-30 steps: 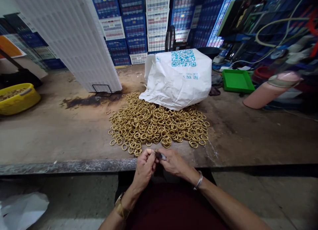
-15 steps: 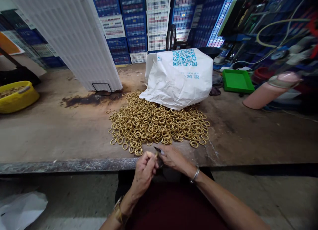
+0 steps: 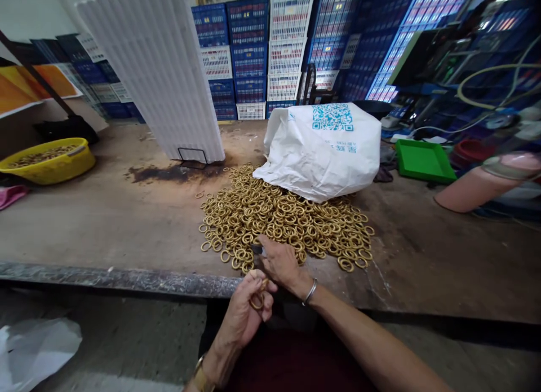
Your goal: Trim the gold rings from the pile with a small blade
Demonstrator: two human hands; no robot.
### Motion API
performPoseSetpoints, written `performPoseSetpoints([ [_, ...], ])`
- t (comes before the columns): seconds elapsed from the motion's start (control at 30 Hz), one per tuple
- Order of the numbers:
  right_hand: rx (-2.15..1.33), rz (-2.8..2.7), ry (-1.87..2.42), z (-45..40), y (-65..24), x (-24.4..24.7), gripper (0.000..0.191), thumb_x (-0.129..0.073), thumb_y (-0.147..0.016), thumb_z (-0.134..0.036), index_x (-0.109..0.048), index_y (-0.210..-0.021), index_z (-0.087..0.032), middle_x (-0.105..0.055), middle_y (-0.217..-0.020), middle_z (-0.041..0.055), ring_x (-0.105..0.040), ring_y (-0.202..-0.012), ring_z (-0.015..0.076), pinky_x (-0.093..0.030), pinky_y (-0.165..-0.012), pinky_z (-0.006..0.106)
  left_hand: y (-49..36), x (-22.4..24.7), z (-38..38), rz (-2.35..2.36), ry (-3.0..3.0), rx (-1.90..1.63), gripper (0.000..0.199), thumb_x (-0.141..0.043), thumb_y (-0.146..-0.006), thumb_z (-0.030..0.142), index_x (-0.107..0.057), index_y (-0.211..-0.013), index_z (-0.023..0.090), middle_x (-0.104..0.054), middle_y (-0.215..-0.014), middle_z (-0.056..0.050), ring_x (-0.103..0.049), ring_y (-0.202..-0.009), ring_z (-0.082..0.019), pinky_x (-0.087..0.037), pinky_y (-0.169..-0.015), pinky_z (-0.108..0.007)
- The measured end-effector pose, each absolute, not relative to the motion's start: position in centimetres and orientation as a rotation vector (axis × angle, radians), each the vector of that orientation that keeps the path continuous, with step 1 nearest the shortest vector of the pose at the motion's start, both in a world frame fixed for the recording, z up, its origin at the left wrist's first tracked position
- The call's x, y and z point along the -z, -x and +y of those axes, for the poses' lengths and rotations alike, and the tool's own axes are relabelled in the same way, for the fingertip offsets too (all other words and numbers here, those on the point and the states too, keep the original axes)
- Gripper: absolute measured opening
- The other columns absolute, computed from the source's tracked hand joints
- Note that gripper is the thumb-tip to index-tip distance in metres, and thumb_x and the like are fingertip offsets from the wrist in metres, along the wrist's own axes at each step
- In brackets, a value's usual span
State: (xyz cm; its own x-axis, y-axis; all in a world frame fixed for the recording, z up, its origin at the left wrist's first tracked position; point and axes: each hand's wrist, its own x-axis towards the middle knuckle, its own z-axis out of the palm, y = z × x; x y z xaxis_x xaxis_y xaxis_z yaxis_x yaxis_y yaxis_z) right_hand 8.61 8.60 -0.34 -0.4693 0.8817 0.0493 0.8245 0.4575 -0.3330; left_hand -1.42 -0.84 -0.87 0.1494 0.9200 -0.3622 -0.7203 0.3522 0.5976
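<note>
From my remote seat, through the head camera, I see the left hand (image 3: 244, 310) just off the near edge of the bench (image 3: 127, 228), its fingers curled closed on a gold ring (image 3: 256, 302). The right hand (image 3: 282, 262) is farther forward, at the near side of the pile of gold rings (image 3: 249, 211), its fingers folded around a small dark-tipped tool (image 3: 257, 249) (whether they also touch a ring, I cannot tell). Behind the pile, a white sack (image 3: 321, 161) lies on its side, its mouth over the rings. Well off to the left is a yellow basin (image 3: 54, 173); right of the sack, a green tray (image 3: 425, 162).
</note>
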Motion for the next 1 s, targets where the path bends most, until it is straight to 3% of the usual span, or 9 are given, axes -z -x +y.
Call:
performPoseSetpoints([
  [0.1, -0.419, -2.464, 1.489, 8.9, -8.3, 0.5, 0.030, -0.043, -0.075, -0.016, -0.055, -0.101, -0.023, -0.067, -0.083, 0.0043, -0.060, -0.072, 0.0158, -0.035, -0.059, 0.022, 1.8, 0.8, -0.9, 0.681, -0.207, -1.168, 0.023, -0.057, -0.074, 0.022, -0.050, -0.095, 0.017, -0.058, -0.072, -0.002, -0.050, -0.052, -0.007, -0.030, -0.041, -0.016],
  [0.27, -0.637, -2.185, 1.356, 9.2, -9.4, 1.7, 0.021, -0.044, -0.078, -0.022, -0.061, -0.090, -0.020, -0.065, -0.078, 0.0028, -0.056, -0.069, 0.0132, -0.038, -0.063, 0.022, 2.1, 1.0, -0.4, 0.622, -0.089, -1.170, 0.015, -0.061, -0.072, 0.025, -0.053, -0.074, 0.012, -0.056, -0.073, -0.003, -0.052, -0.060, -0.008, -0.030, -0.043, -0.015],
  [0.37, -0.921, -1.889, 1.331, 9.1, -10.3, 2.0, 0.022, -0.046, -0.078, -0.031, -0.061, -0.085, -0.018, -0.060, -0.067, 0.0002, -0.050, -0.057, 0.0101, -0.038, -0.056, 0.020, 1.7, 1.0, 0.2, 0.701, -0.072, -1.212, 0.019, -0.067, -0.067, 0.024, -0.051, -0.070, 0.013, -0.053, -0.069, 0.000, -0.051, -0.058, -0.007, -0.028, -0.041, -0.014],
  [0.6, -1.598, -1.202, 1.202, 7.2, -11.7, 0.6, 0.027, -0.057, -0.069, -0.041, -0.053, -0.081, -0.017, -0.038, -0.048, -0.0094, -0.029, -0.037, 0.0041, -0.023, -0.036, 0.018, -0.5, 0.5, 1.3, 1.023, -0.348, -1.273, 0.038, -0.066, -0.067, 0.037, -0.051, -0.097, 0.018, -0.053, -0.065, 0.003, -0.047, -0.050, -0.006, -0.029, -0.040, -0.015],
  [0.73, -1.820, -1.059, 1.062, 6.1, -11.8, 0.3, 0.028, -0.058, -0.069, -0.041, -0.048, -0.079, -0.017, -0.040, -0.051, -0.0094, -0.026, -0.034, 0.0020, -0.019, -0.033, 0.016, -1.6, 0.4, 1.8, 1.092, -0.489, -1.273, 0.037, -0.063, -0.067, 0.044, -0.055, -0.090, 0.017, -0.046, -0.058, 0.006, -0.035, -0.041, -0.003, -0.021, -0.037, -0.015],
  [0.9, -1.800, -1.108, 1.082, 5.9, -12.2, 0.9, 0.025, -0.055, -0.071, -0.040, -0.050, -0.079, -0.017, -0.042, -0.052, -0.0083, -0.028, -0.036, 0.0026, -0.021, -0.034, 0.016, -2.0, 1.0, 2.0, 1.197, -0.634, -1.277, 0.031, -0.059, -0.071, 0.046, -0.055, -0.071, 0.015, -0.041, -0.051, 0.006, -0.027, -0.039, -0.003, -0.017, -0.037, -0.016],
  [1.0, -1.561, -1.246, 1.243, 6.2, -12.8, 0.8, 0.022, -0.052, -0.071, -0.035, -0.052, -0.084, -0.017, -0.043, -0.052, -0.0073, -0.032, -0.040, 0.0049, -0.026, -0.038, 0.017, -1.6, 1.2, 2.1, 1.347, -0.836, -1.288, 0.027, -0.058, -0.072, 0.043, -0.058, -0.069, 0.016, -0.046, -0.053, 0.004, -0.034, -0.044, -0.006, -0.026, -0.043, -0.018],
])
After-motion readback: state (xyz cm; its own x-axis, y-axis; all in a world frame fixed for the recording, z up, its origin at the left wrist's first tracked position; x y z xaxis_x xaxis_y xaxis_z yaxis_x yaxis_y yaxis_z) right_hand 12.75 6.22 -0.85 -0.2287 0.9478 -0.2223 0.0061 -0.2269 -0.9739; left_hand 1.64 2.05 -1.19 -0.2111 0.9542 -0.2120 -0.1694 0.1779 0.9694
